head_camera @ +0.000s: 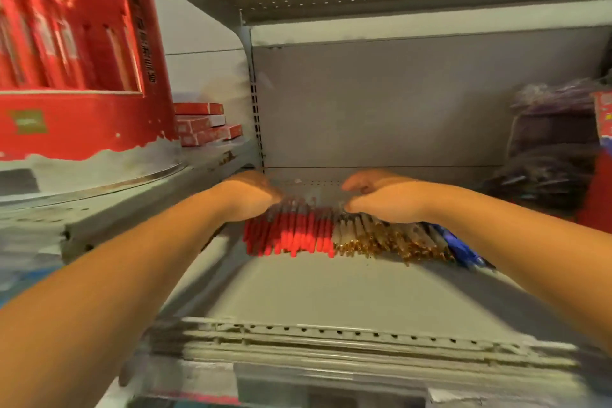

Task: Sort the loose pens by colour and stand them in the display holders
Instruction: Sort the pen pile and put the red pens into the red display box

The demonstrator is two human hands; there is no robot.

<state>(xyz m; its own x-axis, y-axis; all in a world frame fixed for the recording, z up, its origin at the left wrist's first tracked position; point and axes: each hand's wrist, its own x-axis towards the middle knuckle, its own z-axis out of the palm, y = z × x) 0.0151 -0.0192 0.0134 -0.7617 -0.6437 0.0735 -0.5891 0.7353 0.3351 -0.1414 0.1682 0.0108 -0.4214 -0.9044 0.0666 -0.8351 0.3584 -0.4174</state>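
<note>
**Pens lined up by colour on the shelf**

Pens are laid flat in a row on the grey shelf, with their ends turned toward the camera. Three colour groups can be told apart: the red pens on the left, the amber pens in the middle and touching the red ones, and the blue pens at the right end, partly hidden under the forearm. The grouping suggests that sorting by colour is well along, while the standing step is not yet done; no display holder can be made out with certainty.

The left hand is placed palm-down over the far ends of the red pens, with the fingers curled over them. The right hand is set likewise over the amber group. Whether either hand is actually closed on pens or merely resting on them cannot be told, since the fingertips are blurred and turned away. The hands appear to be set this way so that the ends are squared and the groups kept from mixing.

A large red box stands on the neighbouring shelf at the left, with small red boxes stacked behind it. Dark bagged goods lie at the right.
</note>
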